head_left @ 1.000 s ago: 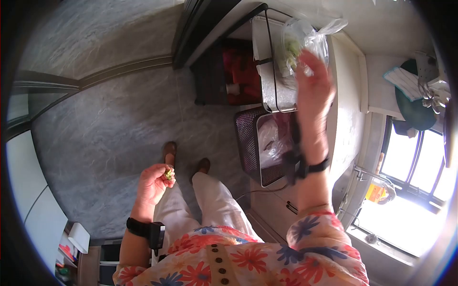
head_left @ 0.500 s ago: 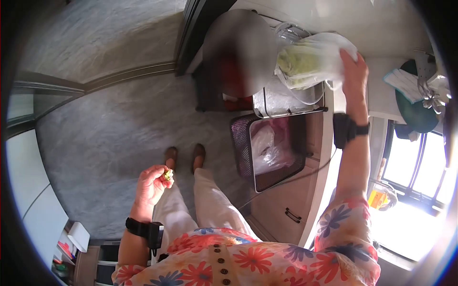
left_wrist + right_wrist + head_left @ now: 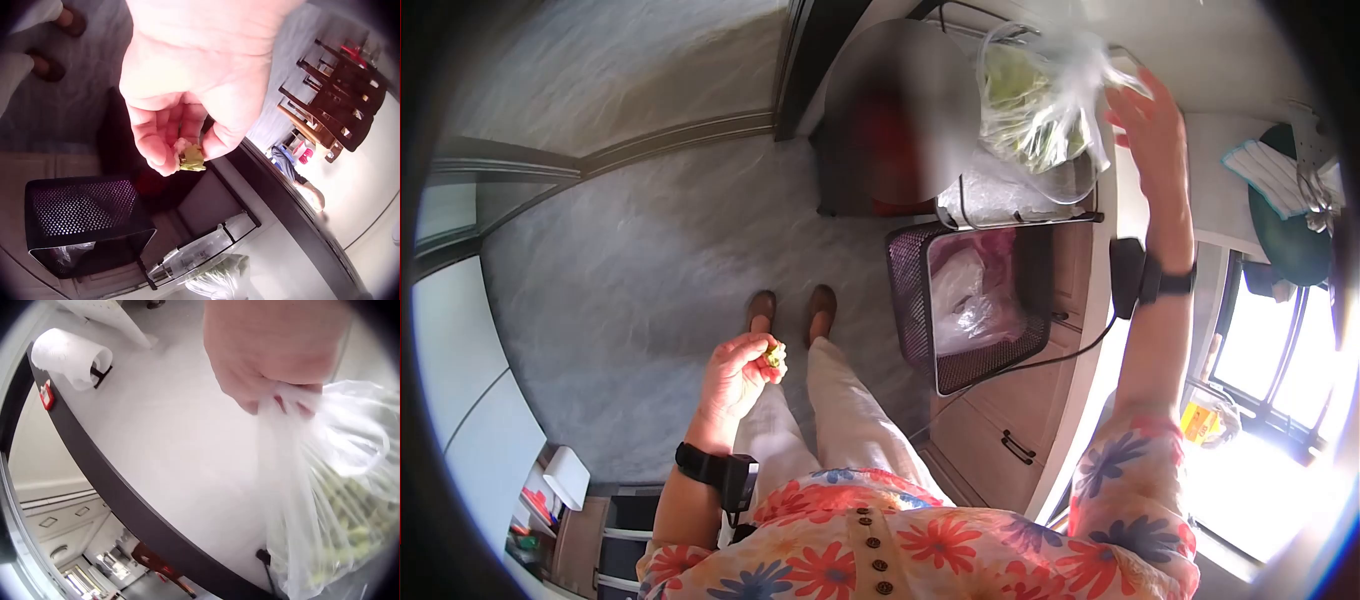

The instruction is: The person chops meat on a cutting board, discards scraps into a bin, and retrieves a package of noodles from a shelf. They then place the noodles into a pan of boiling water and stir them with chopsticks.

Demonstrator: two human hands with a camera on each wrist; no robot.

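My left hand [image 3: 735, 378] pinches a small yellow-green scrap of vegetable [image 3: 192, 159] between thumb and fingertips, held above the floor in front of my legs. At the upper right, my right hand [image 3: 1152, 125] grips the gathered top of a clear plastic bag [image 3: 1040, 105]. Pale green vegetables [image 3: 353, 519] show through the bag's thin wall in the right wrist view. In the head view the bag overlaps a black wire rack [image 3: 1040, 217] at the counter's edge.
Below the rack a black mesh bin [image 3: 908, 300] holds crumpled plastic bags. A cable [image 3: 1090, 345] runs past it along the cabinet. On the counter stands a paper roll [image 3: 70, 356]. A bright window [image 3: 1270, 330] lies to the right, brown chairs [image 3: 340, 94] farther off.
My right hand has moved right from over the rack, drawing up the bag's top, and the bag has shifted upward. My left hand keeps its pinch, shifted slightly right and up.
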